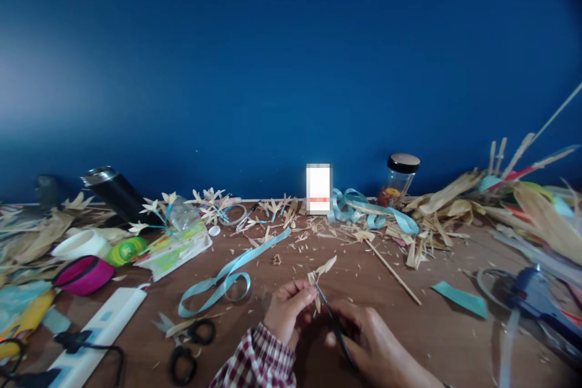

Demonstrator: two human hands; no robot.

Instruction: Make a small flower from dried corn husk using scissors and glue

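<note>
My left hand [291, 306] is closed, pinching a small pale strip of dried corn husk [325, 266] between thumb and fingertips. My right hand [368, 333] is wrapped round dark-handled scissors [334, 318]. Their narrow blades reach up and left to the husk, right beside my left fingertips. Fingers hide part of the handles. On the table left of my hands lies a second pair of black-handled scissors [184, 342], with its blades spread apart. Beyond it curls a light blue ribbon [227, 276].
Husk flowers [273, 207], scraps and a jar [396, 180] line the blue wall. A black flask [119, 194] leans at left, near a power strip [107, 324]. At right are a stick [393, 271], a teal piece [460, 299] and a blue glue gun [536, 294].
</note>
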